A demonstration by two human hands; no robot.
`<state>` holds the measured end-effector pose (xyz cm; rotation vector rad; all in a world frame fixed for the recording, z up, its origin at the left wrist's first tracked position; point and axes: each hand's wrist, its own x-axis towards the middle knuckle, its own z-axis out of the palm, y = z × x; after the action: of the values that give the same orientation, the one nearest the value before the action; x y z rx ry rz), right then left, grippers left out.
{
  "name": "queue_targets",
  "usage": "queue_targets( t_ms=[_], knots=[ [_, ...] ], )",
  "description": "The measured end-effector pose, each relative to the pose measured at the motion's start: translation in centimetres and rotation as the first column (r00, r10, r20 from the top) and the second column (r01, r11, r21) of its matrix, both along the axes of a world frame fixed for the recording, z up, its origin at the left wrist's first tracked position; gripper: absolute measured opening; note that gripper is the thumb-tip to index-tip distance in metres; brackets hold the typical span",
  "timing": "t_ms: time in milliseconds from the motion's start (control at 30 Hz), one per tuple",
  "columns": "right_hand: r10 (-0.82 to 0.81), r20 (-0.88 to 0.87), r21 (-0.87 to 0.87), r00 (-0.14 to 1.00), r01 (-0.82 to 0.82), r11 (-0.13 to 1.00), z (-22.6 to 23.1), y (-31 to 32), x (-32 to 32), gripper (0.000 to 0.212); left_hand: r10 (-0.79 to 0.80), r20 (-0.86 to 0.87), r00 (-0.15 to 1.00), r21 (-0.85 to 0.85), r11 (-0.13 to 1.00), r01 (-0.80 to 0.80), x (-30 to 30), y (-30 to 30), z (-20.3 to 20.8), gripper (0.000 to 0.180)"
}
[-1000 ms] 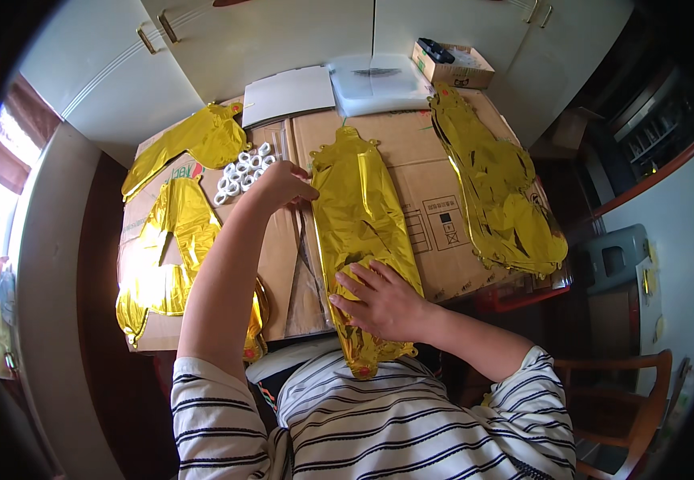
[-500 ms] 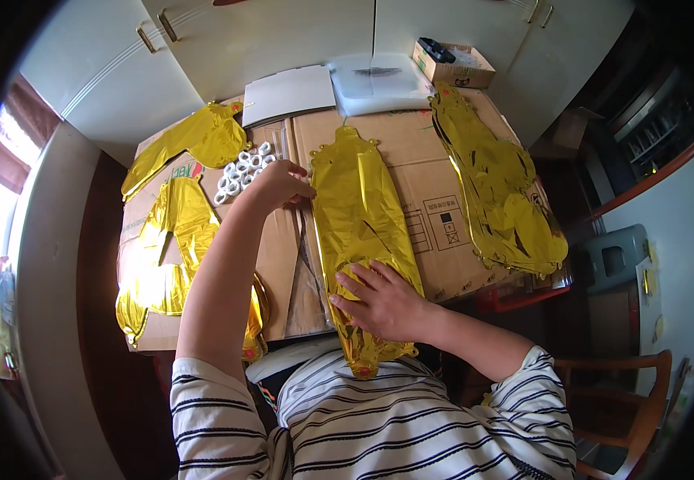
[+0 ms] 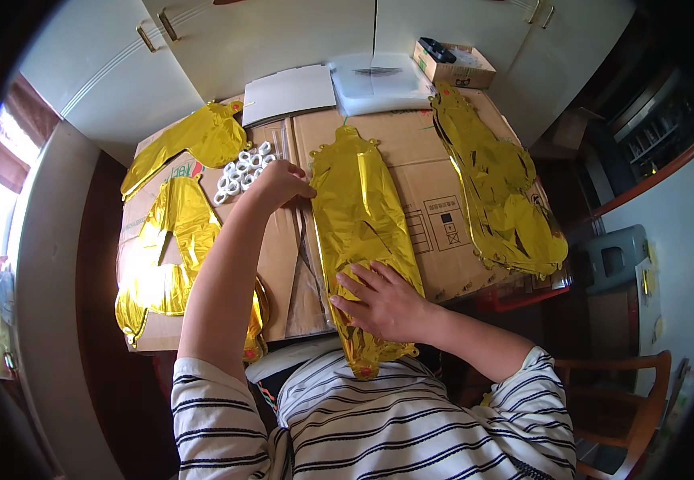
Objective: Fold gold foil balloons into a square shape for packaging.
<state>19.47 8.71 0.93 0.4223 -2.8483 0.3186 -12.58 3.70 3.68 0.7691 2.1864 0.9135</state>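
A long, uninflated gold foil balloon point(image 3: 361, 192) lies flat before me, its near end reaching over the table's edge against my striped top. My left hand point(image 3: 283, 184) is at its upper left edge, the fingers closed in a pinch there; the exact fingertip contact is partly hidden. Spread flat on the balloon's lower part rests my right hand point(image 3: 385, 304), fingers apart and holding nothing. Just beyond my left wrist sits a cluster of small white rings point(image 3: 240, 170).
Cardboard point(image 3: 279, 264) covers the table. More flat gold foil balloons point(image 3: 175, 224) lie at the left, and a stack of gold foil balloons point(image 3: 495, 188) at the right. Along the back are white sheets point(image 3: 289, 92), clear plastic bags point(image 3: 379, 84) and a small box point(image 3: 463, 68).
My left hand's fingers have drawn closer together at the balloon's edge, the wrist barely shifting. The right hand and the balloon have stayed in place.
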Motion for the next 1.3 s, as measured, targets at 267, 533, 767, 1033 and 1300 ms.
queue_targets(
  t_ms=[267,533,767,1033,1300],
  knots=[
    [-0.001,0.013,0.013,1.000,0.001,1.000,0.0,0.0,0.0,0.058,-0.026,0.155,0.988,-0.085,0.996,0.040,-0.4,0.2,0.4,0.032],
    [0.000,0.019,0.010,1.000,0.000,1.000,0.0,-0.1,0.1,0.059,0.066,0.233,0.970,-0.193,0.981,-0.020,-0.2,0.5,0.1,0.018],
    [-0.001,0.012,0.019,1.000,0.001,1.000,0.0,-0.1,0.1,0.059,-0.002,0.115,0.993,-0.221,0.975,0.027,0.3,0.6,0.8,0.019],
    [0.002,0.004,0.022,1.000,-0.002,1.000,0.0,-0.1,0.1,0.059,-0.026,0.107,0.994,-0.126,0.991,0.040,0.8,0.2,2.1,0.015],
    [0.007,0.083,0.033,0.997,-0.010,0.999,0.2,-0.1,0.1,0.052,-0.032,0.064,0.997,-0.018,0.999,0.033,0.3,0.3,0.2,0.019]
  ],
)
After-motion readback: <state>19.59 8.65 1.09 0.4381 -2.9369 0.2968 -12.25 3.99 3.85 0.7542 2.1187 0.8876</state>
